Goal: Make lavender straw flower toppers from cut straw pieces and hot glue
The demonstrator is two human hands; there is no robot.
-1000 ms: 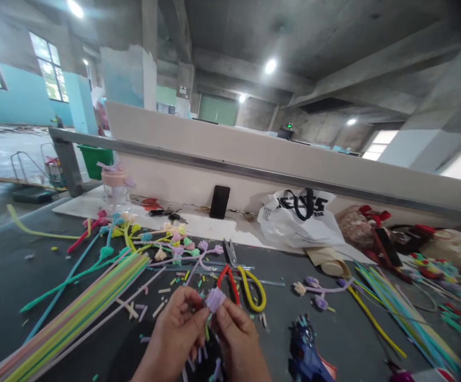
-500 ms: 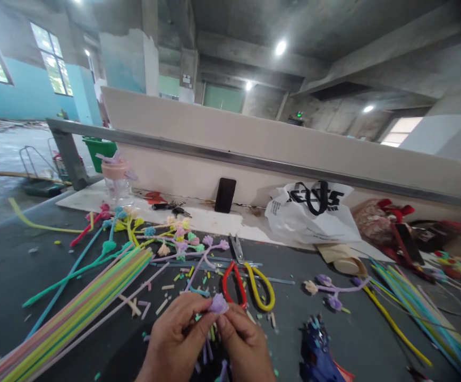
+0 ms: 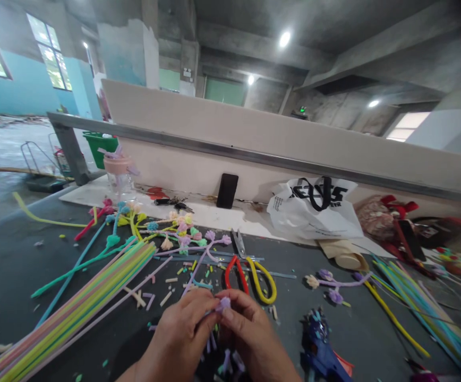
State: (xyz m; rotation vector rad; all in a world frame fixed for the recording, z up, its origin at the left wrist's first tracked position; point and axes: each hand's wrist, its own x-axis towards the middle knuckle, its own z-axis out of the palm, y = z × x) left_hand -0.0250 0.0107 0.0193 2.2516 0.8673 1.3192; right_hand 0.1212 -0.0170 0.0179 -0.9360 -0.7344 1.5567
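A small purple pipe-cleaner flower [image 3: 224, 303] is pinched between both hands at the bottom middle of the head view. My left hand [image 3: 182, 329] grips its left side with thumb and fingers. On the other side, my right hand [image 3: 250, 331] presses it between thumb and forefinger, covering part of it. Scissors [image 3: 250, 270] with one red and one yellow handle lie just beyond the hands, blades apart. Short purple pieces [image 3: 227, 362] lie below the hands, partly hidden. A blue glue gun [image 3: 321, 345] rests to the right.
Long fuzzy sticks [image 3: 83, 313] lie bundled at left, with finished flower stems [image 3: 182, 239] behind. A purple branch [image 3: 342, 284] and another bundle [image 3: 421, 302] lie at right. Along the back stand a jar [image 3: 119, 175], a phone [image 3: 227, 191] and a white bag [image 3: 314, 207]. Clippings litter the table.
Both hands still hold the purple flower, which sits slightly farther right. My right fingers have shifted up and around it, covering more of it. The camera view has tilted slightly.
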